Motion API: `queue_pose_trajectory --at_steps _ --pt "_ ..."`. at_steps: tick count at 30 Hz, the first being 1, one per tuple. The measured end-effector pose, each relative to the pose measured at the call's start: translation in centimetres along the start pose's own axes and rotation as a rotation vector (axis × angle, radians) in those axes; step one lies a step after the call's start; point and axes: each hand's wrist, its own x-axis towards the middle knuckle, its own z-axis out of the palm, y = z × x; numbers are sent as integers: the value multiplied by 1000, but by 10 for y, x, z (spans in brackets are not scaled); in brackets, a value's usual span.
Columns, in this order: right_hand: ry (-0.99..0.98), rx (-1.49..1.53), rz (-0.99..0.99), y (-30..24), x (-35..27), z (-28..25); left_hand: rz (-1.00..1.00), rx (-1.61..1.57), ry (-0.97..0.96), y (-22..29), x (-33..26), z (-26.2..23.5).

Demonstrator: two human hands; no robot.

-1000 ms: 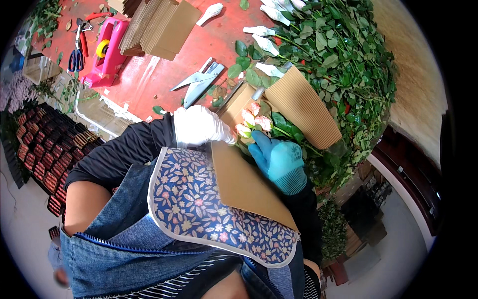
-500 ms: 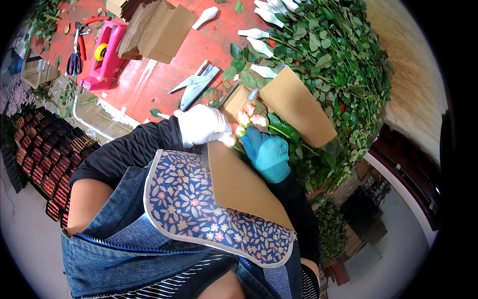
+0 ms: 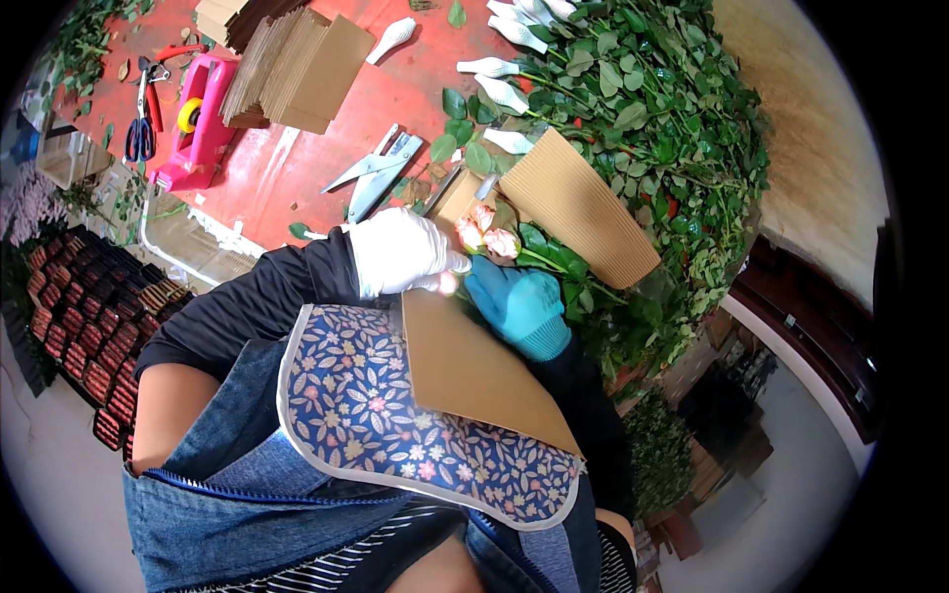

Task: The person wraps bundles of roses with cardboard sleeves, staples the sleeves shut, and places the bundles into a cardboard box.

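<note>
Several items, listed by size.

Worktop: red, littered with leaves and tools.

Heap of cut greenery: leafy stems piled across the far right of the worktop; springy, tangled, probably thorny.

Corrugated card sleeve: brown, ribbed, lying against the greenery just beyond the hands. Light and stiff along the ribs, and likely to crease if pinched flat.

Stack of card sheets: spare sleeves, far left of centre.

Pink tape dispenser and scissors: well apart from the hands, at the left edge.

Stapler pliers: grey metal, just beyond the left hand.

Left hand: white glove, fingers curled shut at the base of the blooms; exactly what they pinch I cannot tell.

Right hand: blue glove, closed around the stems below the blooms.

Roses: two or three pale pink heads, between the hands and the sleeve's near edge. Light, soft, easily bruised; best held by the stems under the heads, never by the petals.
</note>
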Motion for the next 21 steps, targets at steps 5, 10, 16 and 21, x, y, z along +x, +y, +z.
queue_pose_trajectory --at_steps 5,10,16,21 --pt "166 -92 108 0 -9 -10 -76 43 -63 3 -2 1" --pt "41 -232 124 4 -2 4 -63 123 -43 4 -1 4" --pt "-24 -221 75 8 1 8 -87 88 16 1 0 13" --pt "9 -164 128 8 2 4 -28 58 46 2 2 13"
